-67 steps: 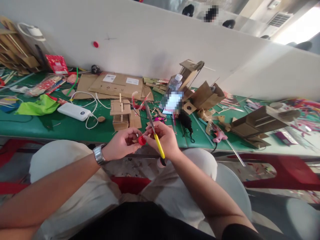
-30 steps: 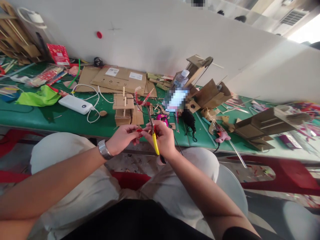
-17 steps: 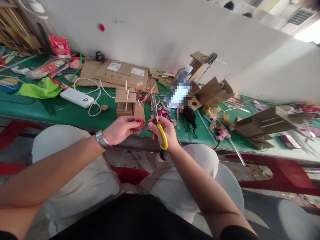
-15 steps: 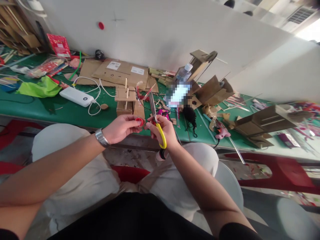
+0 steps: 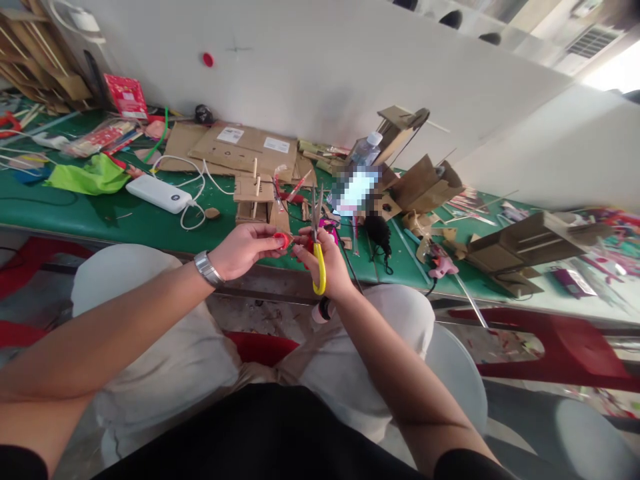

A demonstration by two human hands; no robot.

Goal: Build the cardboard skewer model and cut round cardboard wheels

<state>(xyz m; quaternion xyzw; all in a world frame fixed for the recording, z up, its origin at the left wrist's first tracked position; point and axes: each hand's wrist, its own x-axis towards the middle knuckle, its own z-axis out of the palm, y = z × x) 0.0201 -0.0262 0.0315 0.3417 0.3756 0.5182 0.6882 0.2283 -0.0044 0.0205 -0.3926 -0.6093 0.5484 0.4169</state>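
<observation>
My left hand (image 5: pixel 250 252) pinches a small round red cap-like piece (image 5: pixel 283 240) between thumb and fingers. Close beside it, my right hand (image 5: pixel 327 263) is closed around a pair of scissors (image 5: pixel 319 263) with a yellow handle. The metal blades point up and away from me, slightly parted. My right fingertips come up to the red piece; whether they touch it I cannot tell. Both hands are over the table's near edge, above my lap. Just beyond them stands a small cardboard box (image 5: pixel 253 200) with wooden sticks poking up from it.
On the green table (image 5: pixel 107 223) lie a white power bank (image 5: pixel 159 193) with cable, flat cardboard (image 5: pixel 245 150), a lit phone (image 5: pixel 356 190), a bottle (image 5: pixel 367 150), a black bundle (image 5: pixel 377 233) and a pink glue gun (image 5: pixel 443 265). Cardboard structures (image 5: pixel 525 247) stand on the right.
The scissors have turned to a more upright angle in my right hand, and their blades look more parted. My left hand still holds the red piece. The view has shifted slightly.
</observation>
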